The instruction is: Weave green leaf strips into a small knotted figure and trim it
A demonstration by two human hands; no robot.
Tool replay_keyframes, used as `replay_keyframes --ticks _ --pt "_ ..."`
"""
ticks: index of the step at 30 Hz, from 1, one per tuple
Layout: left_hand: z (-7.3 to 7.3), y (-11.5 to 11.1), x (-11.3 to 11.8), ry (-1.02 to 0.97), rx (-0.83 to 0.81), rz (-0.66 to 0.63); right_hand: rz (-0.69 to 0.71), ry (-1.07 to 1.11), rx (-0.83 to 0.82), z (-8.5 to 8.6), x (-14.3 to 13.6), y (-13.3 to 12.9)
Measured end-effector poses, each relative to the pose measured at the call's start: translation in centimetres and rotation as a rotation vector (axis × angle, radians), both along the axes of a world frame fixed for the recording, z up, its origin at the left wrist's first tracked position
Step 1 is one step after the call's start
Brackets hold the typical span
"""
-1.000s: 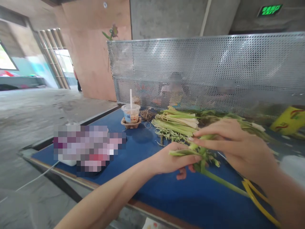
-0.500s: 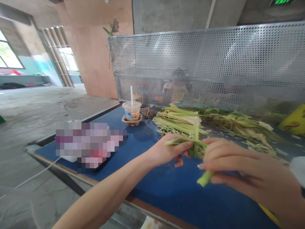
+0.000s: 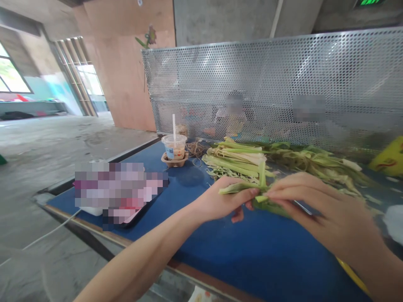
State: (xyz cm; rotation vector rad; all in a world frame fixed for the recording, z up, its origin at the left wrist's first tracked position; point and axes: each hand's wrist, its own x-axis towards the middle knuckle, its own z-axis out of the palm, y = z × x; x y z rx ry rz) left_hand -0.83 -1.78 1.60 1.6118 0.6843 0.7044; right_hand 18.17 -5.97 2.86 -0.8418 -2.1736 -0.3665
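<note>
My left hand (image 3: 234, 199) is closed on a green leaf strip (image 3: 234, 187), thumb pressed on top, over the blue table. Another piece of leaf stands upright from between the hands, crossing the strip. My right hand (image 3: 321, 214) is closed, its fingertips pinching a short folded leaf end (image 3: 262, 199) right beside my left thumb. A thin silvery edge (image 3: 304, 207) shows beside the right fingers; what it belongs to is hidden. Just beyond the hands lies a pile of pale green leaf strips (image 3: 234, 161).
More loose, crumpled leaves (image 3: 311, 165) lie along a perforated metal screen (image 3: 267, 67). A lidded drink cup (image 3: 175, 147) with a straw stands in a cardboard holder at the back left. Tangled brown string (image 3: 195, 148) lies beside it. Blurred items (image 3: 122, 188) occupy the left table corner.
My right hand has moved up and left, toward my left thumb. The leaf end that hung below its fingers is now folded up against the left hand's strip. The left hand stays nearly still.
</note>
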Motion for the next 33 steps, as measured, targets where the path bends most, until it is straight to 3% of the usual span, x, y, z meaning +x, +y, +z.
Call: replay_keyframes --ticks 9,23,33 --pt "-0.1 -0.1 0.1 0.069 0.027 0.017 -0.018 -0.039 -0.072 -0.2 0.8 0.2" --pt "-0.1 -0.2 0.2 0.195 0.249 0.107 -0.029 -0.187 0.068 -1.0 -0.4 0.2" --pt "0.4 -0.6 0.2 0.203 0.298 0.135 -0.020 -0.037 -0.007 -0.7 -1.5 0.4"
